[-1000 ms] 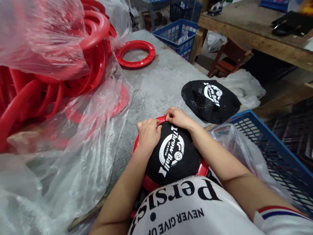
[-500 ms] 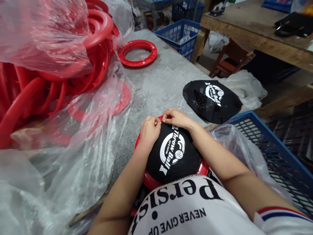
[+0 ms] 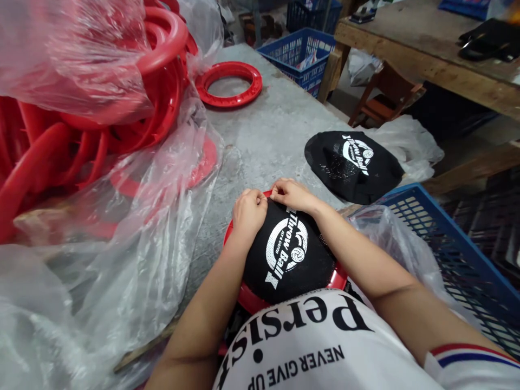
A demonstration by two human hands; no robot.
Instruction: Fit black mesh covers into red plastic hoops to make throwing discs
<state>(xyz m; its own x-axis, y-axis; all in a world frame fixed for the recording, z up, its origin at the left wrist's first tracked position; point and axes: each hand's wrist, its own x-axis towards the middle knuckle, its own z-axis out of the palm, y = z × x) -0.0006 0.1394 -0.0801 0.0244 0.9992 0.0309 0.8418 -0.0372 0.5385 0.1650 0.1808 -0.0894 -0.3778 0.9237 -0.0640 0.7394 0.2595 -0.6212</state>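
Note:
A black fabric cover (image 3: 255, 260) printed with a white "Throw Ball" logo lies over a red plastic ring (image 3: 338, 277), which rests against my shirt at the table's near edge. At the ring's far rim, my left hand (image 3: 249, 210) pinches the edge of the cover. Right beside it, my right hand (image 3: 291, 194) pinches the same edge, its fingertips almost touching those of the left. Red shows at the rim between them and along the lower sides. The fingertips partly hide the fabric edge.
Red rings (image 3: 162, 59) in clear plastic bags pile up on the left. A single ring (image 3: 252, 92) lies on the grey table (image 3: 276, 119). Another black cover (image 3: 345, 181) lies to the right, near a blue crate (image 3: 467, 260). Farther back are a second blue crate (image 3: 280, 51) and a wooden chair (image 3: 379, 95).
Both hands keep their pinch on the cover's edge and have barely moved. The view has shifted very slightly; the ring and cover stay in place.

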